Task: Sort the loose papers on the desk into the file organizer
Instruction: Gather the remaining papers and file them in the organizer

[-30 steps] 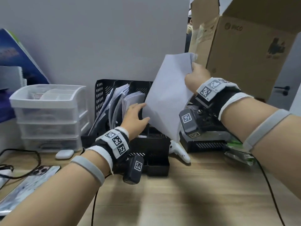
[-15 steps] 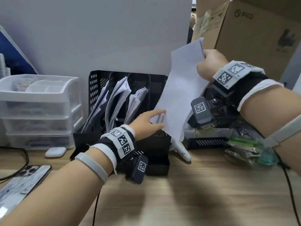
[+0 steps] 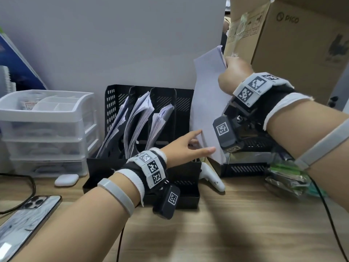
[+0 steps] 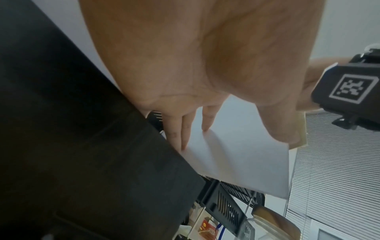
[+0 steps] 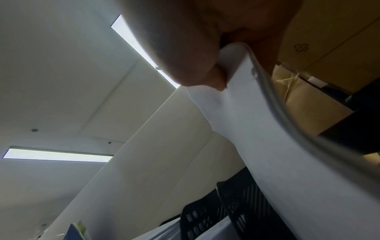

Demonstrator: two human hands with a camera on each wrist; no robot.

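Above the right end of the black perforated-metal file organizer point(image 3: 117, 99), the right hand point(image 3: 231, 75) is raised with wrist bent, pinching the top edge of a white paper sheaf point(image 3: 207, 103) hanging almost upright. Lower down, the left hand point(image 3: 182, 146) reaches forward from the wooden table point(image 3: 245, 224), straight fingers and thumb steadying the sheaf's bottom corner.
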